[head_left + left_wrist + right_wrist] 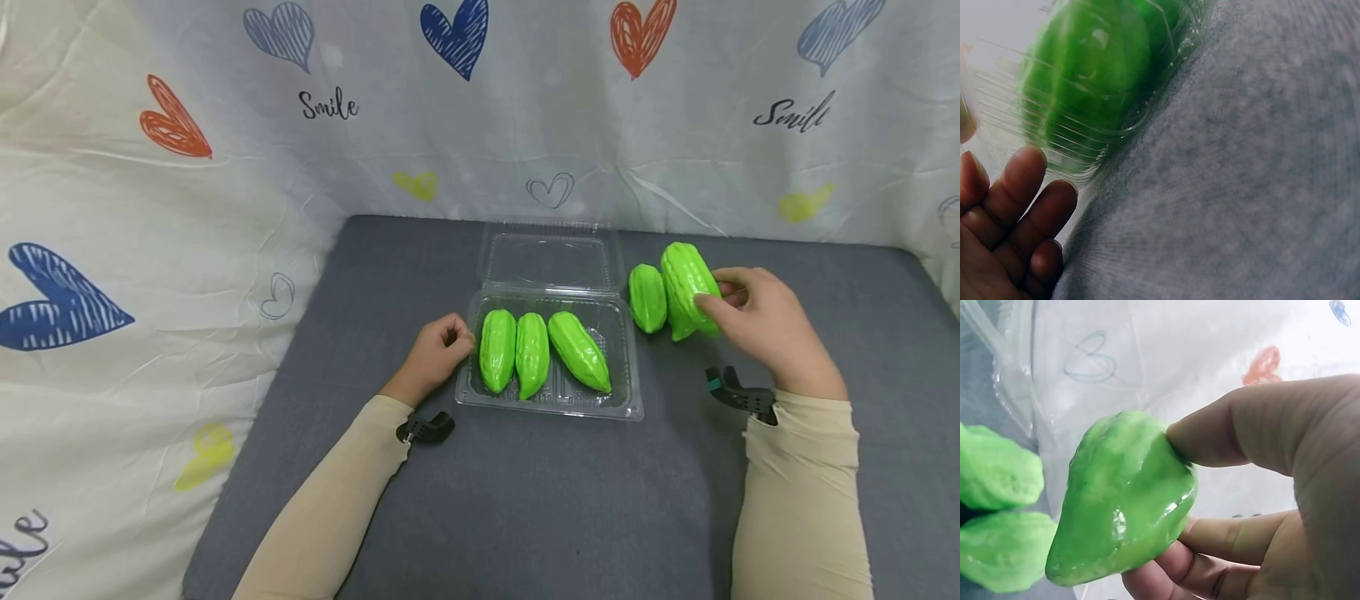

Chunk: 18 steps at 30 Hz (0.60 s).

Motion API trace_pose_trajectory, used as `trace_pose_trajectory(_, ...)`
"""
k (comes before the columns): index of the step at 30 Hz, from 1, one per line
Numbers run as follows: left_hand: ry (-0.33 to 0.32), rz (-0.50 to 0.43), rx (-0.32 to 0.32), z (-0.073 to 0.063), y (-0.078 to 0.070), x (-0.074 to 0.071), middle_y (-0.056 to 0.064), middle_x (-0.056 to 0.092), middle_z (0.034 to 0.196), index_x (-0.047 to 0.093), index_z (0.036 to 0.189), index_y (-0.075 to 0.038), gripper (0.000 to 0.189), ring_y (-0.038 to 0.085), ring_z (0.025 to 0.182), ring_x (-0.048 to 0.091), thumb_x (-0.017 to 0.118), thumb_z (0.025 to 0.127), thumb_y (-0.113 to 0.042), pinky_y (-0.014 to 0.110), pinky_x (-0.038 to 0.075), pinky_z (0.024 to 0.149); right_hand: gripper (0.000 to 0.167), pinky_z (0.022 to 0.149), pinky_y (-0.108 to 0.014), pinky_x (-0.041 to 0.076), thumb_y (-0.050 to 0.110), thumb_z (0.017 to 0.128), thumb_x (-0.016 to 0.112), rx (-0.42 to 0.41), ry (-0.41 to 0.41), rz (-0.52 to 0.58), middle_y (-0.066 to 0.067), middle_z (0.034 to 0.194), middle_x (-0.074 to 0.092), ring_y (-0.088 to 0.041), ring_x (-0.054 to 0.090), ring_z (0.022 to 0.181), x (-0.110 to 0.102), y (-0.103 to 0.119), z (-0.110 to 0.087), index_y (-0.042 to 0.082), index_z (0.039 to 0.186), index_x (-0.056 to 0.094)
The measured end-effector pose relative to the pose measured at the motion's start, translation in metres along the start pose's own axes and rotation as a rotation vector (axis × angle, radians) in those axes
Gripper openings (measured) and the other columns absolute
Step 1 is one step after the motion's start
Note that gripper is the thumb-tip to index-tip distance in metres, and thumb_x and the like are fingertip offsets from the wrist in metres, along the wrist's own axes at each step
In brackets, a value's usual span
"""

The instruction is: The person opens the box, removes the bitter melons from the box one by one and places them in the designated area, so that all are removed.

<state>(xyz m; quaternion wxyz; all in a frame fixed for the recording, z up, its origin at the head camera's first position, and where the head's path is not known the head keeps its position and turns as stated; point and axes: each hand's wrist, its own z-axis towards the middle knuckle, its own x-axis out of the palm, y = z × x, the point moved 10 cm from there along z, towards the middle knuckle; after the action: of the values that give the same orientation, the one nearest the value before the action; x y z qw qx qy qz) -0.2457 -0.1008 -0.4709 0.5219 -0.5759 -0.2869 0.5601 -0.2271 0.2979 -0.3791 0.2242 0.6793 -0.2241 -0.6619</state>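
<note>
My right hand (772, 325) holds a glossy, ridged green gourd (1125, 500) between thumb and fingers, its pointed end away from the palm. Beside it on the table lies another green gourd (647, 297); the right wrist view shows two there, one of them partly hidden in the head view. A clear plastic clamshell container (551, 410) stands with its lid (551, 258) folded back. Three such gourds lie in its base, two upright side by side and a third gourd (580, 352) slanted. At the container's left rim, my left hand (435, 354) pinches the edge with curled fingers.
A dark grey cloth covers the table (555, 508). Behind and to the left hangs a white curtain (525, 125) printed with hearts and "Smile". Black wrist mounts (738, 393) sit on both forearms.
</note>
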Motion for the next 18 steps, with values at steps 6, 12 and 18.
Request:
trace_pose_trajectory(6, 0.000, -0.012, -0.016, 0.000, 0.001, -0.001, -0.001, 0.050, 0.072, 0.052, 0.078, -0.010, 0.019, 0.015, 0.065, 0.046, 0.059, 0.094, -0.002, 0.028, 0.039, 0.065, 0.067, 0.081, -0.051, 0.044, 0.041, 0.106, 0.054, 0.033, -0.024, 0.014, -0.031, 0.135, 0.052, -0.045, 0.054, 0.115, -0.007, -0.014, 0.001, -0.010, 0.149, 0.048)
trace_pose_trajectory(12, 0.002, -0.013, -0.022, 0.001, 0.002, 0.000, -0.002, 0.049, 0.072, 0.052, 0.078, -0.007, 0.020, 0.013, 0.064, 0.045, 0.058, 0.095, 0.001, 0.027, 0.038, 0.064, 0.069, 0.077, -0.048, 0.042, 0.044, 0.107, 0.050, 0.060, -0.042, 0.020, -0.031, 0.131, 0.054, -0.041, 0.052, 0.110, -0.010, -0.028, 0.002, -0.011, 0.149, 0.047)
trace_pose_trajectory(18, 0.015, -0.011, -0.032, -0.002, -0.011, 0.000, -0.002, 0.048, 0.071, 0.051, 0.077, -0.006, 0.022, 0.011, 0.064, 0.044, 0.055, 0.094, 0.006, 0.026, 0.038, 0.065, 0.071, 0.075, -0.043, 0.042, 0.043, 0.107, 0.050, 0.102, -0.055, 0.026, -0.031, 0.130, 0.055, -0.039, 0.052, 0.108, -0.012, -0.047, 0.002, -0.012, 0.151, 0.044)
